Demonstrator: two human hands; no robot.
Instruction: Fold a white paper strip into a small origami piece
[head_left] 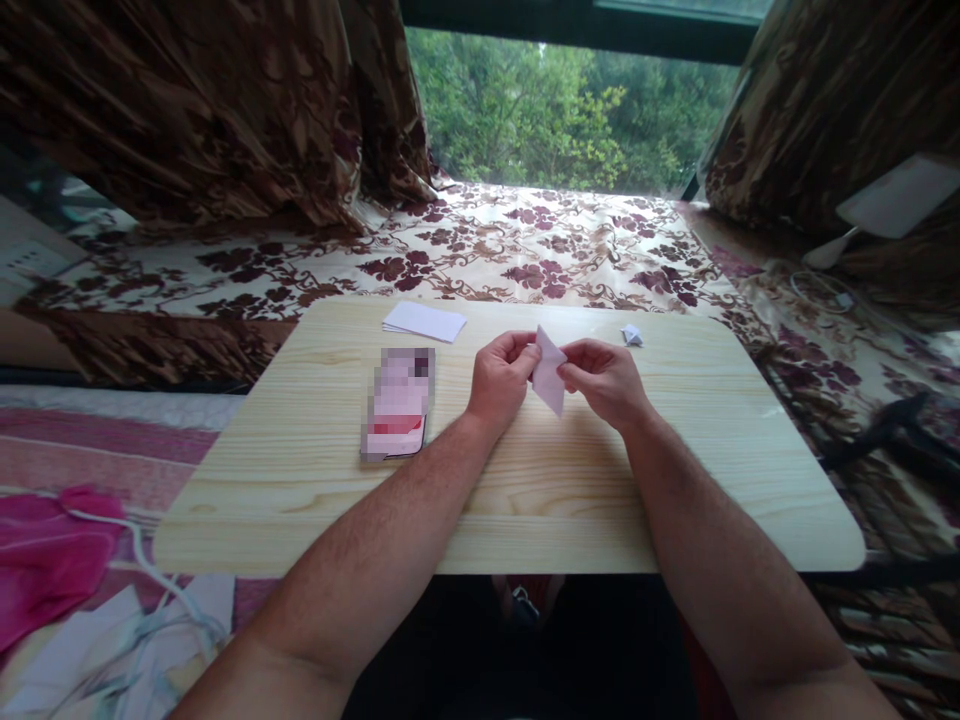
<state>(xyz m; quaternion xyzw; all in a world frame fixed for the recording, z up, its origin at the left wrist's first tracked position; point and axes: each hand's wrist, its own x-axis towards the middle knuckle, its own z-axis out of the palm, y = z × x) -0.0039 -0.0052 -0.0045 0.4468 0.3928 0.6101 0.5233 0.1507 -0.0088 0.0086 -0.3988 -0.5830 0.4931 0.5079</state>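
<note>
A folded piece of white paper [550, 372], pointed at its top and bottom ends, is held up over the middle of the table. My left hand [504, 374] pinches its left edge between thumb and fingers. On the opposite side, my right hand [604, 378] grips the right corner, fingers closed. To the right of my right hand lies a small folded paper piece [631, 335]. A stack of white paper slips [424, 321] rests near the table's far edge, left of my hands. How many layers the held paper has cannot be made out.
The light wooden table [555, 500] has rounded corners. A phone [399, 400], partly pixelated, lies on its left half. Beyond the table is a ledge with floral cloth [555, 245]. Papers and white cables [139, 540] lie at lower left; a white lamp [900, 195] stands at right.
</note>
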